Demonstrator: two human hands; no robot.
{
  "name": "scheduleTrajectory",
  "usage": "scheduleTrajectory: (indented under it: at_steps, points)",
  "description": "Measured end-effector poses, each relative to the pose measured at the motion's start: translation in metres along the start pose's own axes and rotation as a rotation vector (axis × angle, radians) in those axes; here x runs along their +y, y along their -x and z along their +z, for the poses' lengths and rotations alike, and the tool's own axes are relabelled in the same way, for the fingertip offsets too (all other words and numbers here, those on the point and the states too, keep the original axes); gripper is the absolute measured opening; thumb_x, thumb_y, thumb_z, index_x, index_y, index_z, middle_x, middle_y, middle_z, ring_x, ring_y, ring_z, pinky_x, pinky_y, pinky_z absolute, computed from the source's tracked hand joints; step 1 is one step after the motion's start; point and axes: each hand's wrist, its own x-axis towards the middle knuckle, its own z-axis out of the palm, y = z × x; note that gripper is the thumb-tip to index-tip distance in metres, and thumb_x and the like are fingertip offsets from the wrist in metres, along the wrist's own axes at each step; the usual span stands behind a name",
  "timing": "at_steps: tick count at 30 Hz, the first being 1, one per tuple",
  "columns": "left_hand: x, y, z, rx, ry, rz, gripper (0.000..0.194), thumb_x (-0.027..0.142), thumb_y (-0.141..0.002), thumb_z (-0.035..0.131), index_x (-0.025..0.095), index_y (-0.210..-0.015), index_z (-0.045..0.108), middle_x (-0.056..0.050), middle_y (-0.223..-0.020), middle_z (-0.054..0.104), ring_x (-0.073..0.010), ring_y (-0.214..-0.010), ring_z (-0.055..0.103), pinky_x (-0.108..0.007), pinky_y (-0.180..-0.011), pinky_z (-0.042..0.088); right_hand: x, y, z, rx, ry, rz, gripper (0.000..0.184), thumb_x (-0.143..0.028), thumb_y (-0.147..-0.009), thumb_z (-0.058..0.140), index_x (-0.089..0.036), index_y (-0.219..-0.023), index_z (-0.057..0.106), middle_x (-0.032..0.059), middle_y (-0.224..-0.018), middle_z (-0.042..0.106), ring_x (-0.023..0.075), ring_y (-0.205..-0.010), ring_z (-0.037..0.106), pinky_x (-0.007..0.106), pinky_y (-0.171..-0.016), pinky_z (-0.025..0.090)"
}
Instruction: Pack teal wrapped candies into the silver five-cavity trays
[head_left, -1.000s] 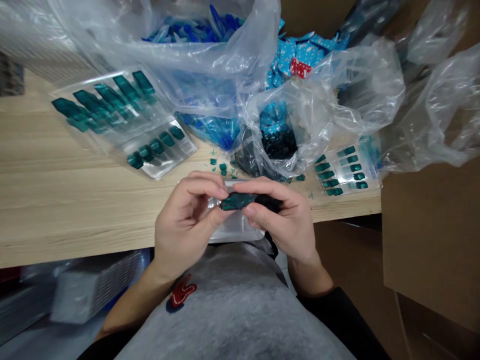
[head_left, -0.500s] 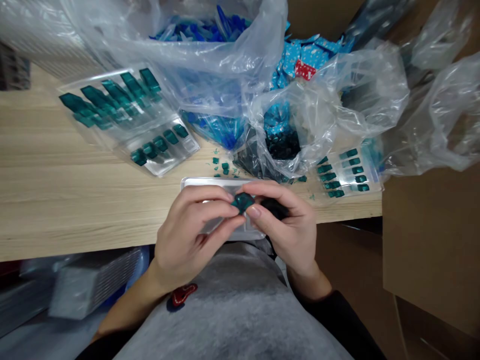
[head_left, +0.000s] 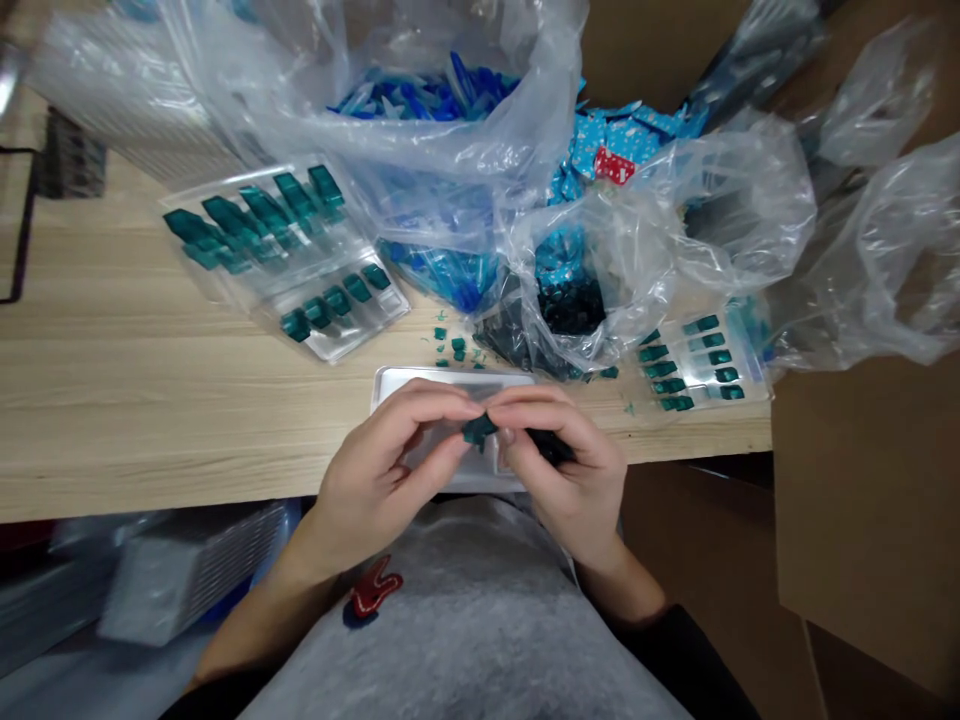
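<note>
Between the fingertips of both hands is a small dark green translucent plastic piece (head_left: 478, 430) with an irregular outline. My left hand (head_left: 375, 485) pinches it from the left, and my right hand (head_left: 577, 480) pinches it from the right. Under my right fingers sits a black object (head_left: 553, 446), mostly hidden, so its kind is unclear. Below the hands a clear plastic tray (head_left: 390, 379) lies at the table's front edge, largely covered by them. Small green scraps (head_left: 458, 346) are scattered just beyond it.
To the left, an open clear blister pack (head_left: 334, 345) holds several green pieces; another pack (head_left: 694, 360) lies right. Behind stand a plastic bag (head_left: 442, 150) of blue pieces and a bag (head_left: 630, 260) of dark pieces. A cardboard box (head_left: 862, 500) is at the right.
The green piece has been turned and sits slightly lower, showing a thinner, more ragged side. Both hands still pinch it. The camera view has shifted a little.
</note>
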Motion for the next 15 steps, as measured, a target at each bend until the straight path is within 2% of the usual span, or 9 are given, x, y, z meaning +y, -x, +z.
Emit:
scheduleTrajectory:
  at_steps: [3,8,12,15]
  points:
    - [0.0,0.0,0.001,0.036,-0.013,-0.004,0.043,-0.004,-0.083,0.055,0.025,-0.114,0.06,-0.001,-0.101,0.067,-0.0119,-0.096,0.066,-0.022,-0.084,0.055,0.0,-0.001,-0.001,-0.063,0.067,-0.067,0.022,-0.004,-0.091,0.063,-0.02,-0.102,0.073,0.003,-0.107,0.069,0.0102,-0.102,0.067,0.023,-0.09,0.056]
    - [0.001,-0.001,0.004,0.081,-0.019,0.009,0.028,0.002,-0.086,0.061,0.023,-0.105,0.062,0.0,-0.095,0.064,-0.0107,-0.09,0.064,-0.021,-0.08,0.054,-0.005,-0.005,-0.006,-0.121,0.134,-0.159,0.021,-0.009,-0.091,0.066,-0.021,-0.109,0.071,0.0034,-0.106,0.07,0.012,-0.098,0.068,0.025,-0.087,0.058]
    - [0.005,-0.001,0.001,0.01,0.038,-0.037,0.02,0.005,-0.09,0.06,0.022,-0.101,0.062,0.001,-0.096,0.065,-0.0086,-0.089,0.064,-0.018,-0.078,0.053,-0.006,-0.01,-0.015,-0.213,0.187,-0.22,0.027,-0.014,-0.093,0.066,-0.022,-0.119,0.068,0.0039,-0.106,0.07,0.013,-0.097,0.068,0.026,-0.085,0.059]
    - [0.005,0.0,0.001,-0.037,-0.022,-0.033,0.016,0.006,-0.092,0.059,0.021,-0.098,0.061,0.002,-0.095,0.065,-0.0079,-0.088,0.064,-0.017,-0.077,0.052,-0.007,-0.013,-0.022,-0.322,0.226,-0.2,0.022,-0.017,-0.095,0.064,-0.021,-0.116,0.07,0.0039,-0.103,0.069,0.0124,-0.095,0.068,0.025,-0.083,0.058]
